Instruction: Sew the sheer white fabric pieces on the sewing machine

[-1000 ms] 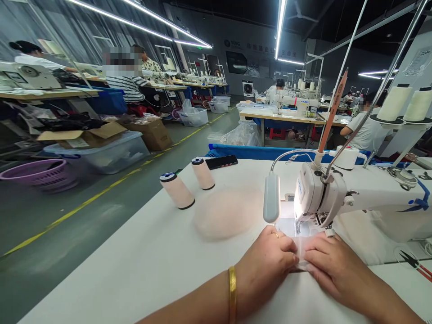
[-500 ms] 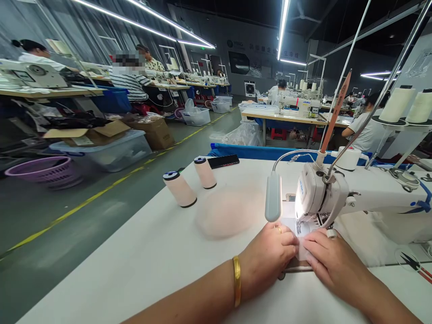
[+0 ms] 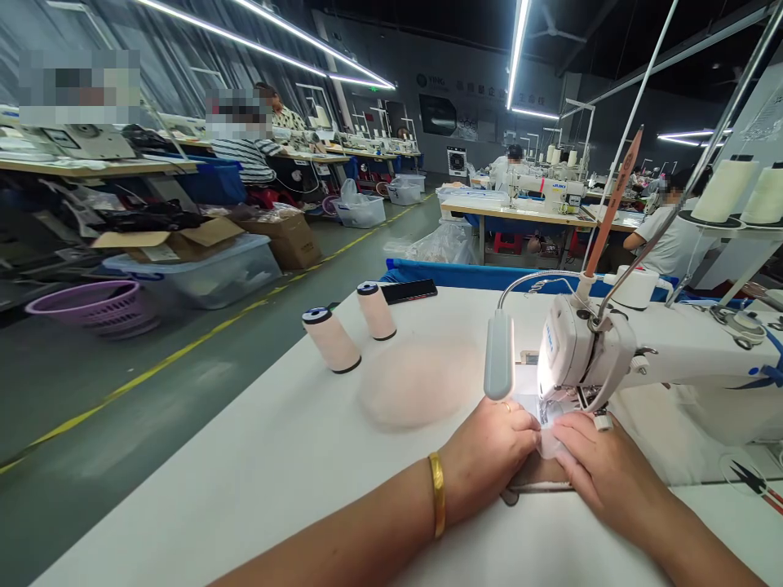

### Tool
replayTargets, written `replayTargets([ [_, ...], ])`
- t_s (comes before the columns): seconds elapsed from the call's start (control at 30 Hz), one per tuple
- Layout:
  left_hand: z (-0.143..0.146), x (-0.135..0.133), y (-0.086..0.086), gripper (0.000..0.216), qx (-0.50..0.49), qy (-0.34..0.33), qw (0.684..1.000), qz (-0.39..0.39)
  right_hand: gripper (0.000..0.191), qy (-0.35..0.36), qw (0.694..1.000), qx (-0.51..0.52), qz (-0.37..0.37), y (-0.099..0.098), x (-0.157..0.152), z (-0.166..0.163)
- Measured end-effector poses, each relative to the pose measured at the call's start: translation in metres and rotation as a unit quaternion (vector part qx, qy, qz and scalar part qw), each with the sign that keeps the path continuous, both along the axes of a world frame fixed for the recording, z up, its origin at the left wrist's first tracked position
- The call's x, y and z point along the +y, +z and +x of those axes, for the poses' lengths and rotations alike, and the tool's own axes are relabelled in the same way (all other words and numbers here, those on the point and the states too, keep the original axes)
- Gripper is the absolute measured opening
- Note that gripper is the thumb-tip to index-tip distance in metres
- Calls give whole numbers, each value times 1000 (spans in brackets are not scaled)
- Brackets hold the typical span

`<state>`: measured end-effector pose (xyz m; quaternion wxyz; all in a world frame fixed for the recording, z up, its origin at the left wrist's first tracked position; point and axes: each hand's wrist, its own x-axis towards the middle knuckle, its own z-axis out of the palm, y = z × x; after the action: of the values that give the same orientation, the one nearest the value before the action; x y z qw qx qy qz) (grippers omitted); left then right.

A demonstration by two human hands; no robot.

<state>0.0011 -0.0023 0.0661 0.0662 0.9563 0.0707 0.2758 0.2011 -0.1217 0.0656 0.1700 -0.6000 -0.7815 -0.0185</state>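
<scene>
A small piece of thin white fabric (image 3: 551,445) lies under the needle area of the white sewing machine (image 3: 559,346). My left hand (image 3: 493,444), with a gold bangle at its wrist, has its fingers bent and pressed together on the fabric's left edge. From the other side my right hand (image 3: 603,461) pinches the fabric, thumb low and fingertips close to the presser foot. A brownish plate shows between the hands, below the fabric. The fingers partly cover the fabric, and the needle tip is hard to make out.
Left of the machine stand two peach thread cones (image 3: 332,341), with a black phone (image 3: 409,291) behind. A grey lamp (image 3: 499,357) hangs close above my left hand. Red-handled snips (image 3: 758,487) lie at right. Co-workers sit at other machines beyond a blue cloth (image 3: 453,274).
The fabric's near end has moved up toward the needle, baring more of the brownish plate between my hands. Both hands stay close beside the needle. The whole view has shifted slightly.
</scene>
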Motion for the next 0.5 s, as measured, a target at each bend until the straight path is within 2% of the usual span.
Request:
replayTargets([
  [0.33,4,7,1,32,36,19,999,-13,28,-38,999,2,5,-7,4,3],
  [0.43,3,9,1,28,49,24,998,-31,31,-45,999,0,7,-8,4,4],
  [0.5,3,9,4,17,66,44,996,-48,32,-49,999,7,4,-8,3,5],
])
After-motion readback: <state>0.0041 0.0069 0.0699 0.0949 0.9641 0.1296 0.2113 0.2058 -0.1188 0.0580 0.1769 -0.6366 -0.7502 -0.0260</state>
